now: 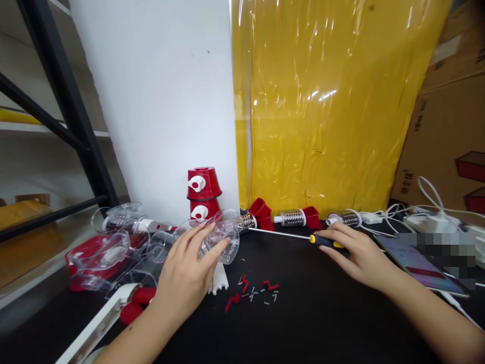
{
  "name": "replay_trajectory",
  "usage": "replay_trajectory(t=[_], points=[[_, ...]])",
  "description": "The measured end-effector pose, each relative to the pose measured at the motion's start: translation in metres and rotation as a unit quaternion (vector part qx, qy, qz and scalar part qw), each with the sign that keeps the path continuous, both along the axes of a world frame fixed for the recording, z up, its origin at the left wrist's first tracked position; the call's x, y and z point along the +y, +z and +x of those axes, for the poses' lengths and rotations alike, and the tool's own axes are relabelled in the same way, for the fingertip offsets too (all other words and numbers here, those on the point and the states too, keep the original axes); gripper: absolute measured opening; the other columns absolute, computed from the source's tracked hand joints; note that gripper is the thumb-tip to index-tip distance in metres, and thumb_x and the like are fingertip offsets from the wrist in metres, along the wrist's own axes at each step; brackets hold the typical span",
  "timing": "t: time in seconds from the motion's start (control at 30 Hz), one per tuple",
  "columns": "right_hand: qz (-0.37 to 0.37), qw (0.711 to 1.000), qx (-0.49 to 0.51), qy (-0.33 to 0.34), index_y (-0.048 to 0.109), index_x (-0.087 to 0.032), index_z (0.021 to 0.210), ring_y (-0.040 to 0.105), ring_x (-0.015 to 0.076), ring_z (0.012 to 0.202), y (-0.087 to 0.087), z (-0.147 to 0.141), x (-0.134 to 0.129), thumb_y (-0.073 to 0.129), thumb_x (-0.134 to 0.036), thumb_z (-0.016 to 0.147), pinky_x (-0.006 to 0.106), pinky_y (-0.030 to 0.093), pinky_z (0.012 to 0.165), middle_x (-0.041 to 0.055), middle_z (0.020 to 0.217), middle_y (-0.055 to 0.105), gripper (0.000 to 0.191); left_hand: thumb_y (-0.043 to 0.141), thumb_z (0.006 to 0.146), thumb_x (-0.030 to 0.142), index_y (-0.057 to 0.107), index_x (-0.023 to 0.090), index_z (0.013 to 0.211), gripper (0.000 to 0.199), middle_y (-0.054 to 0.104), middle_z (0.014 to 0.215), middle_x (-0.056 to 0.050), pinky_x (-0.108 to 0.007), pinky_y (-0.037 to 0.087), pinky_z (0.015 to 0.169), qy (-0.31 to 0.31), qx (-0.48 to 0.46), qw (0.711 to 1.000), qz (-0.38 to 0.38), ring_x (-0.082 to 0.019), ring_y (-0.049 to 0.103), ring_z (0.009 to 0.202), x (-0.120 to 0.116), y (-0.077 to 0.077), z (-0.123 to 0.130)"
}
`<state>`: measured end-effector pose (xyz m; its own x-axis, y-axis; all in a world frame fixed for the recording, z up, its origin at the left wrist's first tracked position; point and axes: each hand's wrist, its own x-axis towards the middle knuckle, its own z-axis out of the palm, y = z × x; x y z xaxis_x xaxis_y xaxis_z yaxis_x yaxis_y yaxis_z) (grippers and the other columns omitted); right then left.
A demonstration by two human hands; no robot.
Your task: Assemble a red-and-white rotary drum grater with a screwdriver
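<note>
My right hand (350, 247) is closed round the black and yellow handle of a screwdriver (278, 233), whose long thin shaft points left. The shaft's tip reaches the edge of a clear plastic part (230, 251). Fingers of my left hand (191, 265) are wrapped over that clear part, and the palm hides some of it. Below it lies a white plastic piece (219, 279), partly behind my left hand. Small screws (253, 293) and red zigzag pieces (271, 285) are scattered on the black table (303, 323) between my hands.
Stacked red bases (204, 183) with white knobs stand at the back. Metal grater drums (292, 218) and red parts line the back edge. Clear and red parts (100, 258) crowd the left, with a long white piece (98, 318). A tablet (417, 265) and white cables (390, 215) lie right.
</note>
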<state>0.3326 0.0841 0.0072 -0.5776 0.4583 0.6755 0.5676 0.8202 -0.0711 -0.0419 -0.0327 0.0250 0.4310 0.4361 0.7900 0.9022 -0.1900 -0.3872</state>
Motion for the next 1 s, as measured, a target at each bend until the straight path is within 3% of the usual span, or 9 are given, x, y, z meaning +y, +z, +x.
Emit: replay_trajectory(t=[1.0], points=[[0.012, 0.999, -0.033, 0.002, 0.056, -0.023, 0.12, 0.064, 0.0201, 0.089, -0.0028, -0.0055, -0.0036, 0.053, -0.027, 0.095, 0.035, 0.053, 0.077, 0.0089, 0.107, 0.06, 0.026, 0.06, 0.082, 0.005, 0.059, 0.025, 0.121, 0.044, 0.054, 0.131, -0.014, -0.057, 0.049, 0.098, -0.006, 0.007, 0.999, -0.037, -0.034, 0.049, 0.124, -0.0011, -0.0037, 0.0035]])
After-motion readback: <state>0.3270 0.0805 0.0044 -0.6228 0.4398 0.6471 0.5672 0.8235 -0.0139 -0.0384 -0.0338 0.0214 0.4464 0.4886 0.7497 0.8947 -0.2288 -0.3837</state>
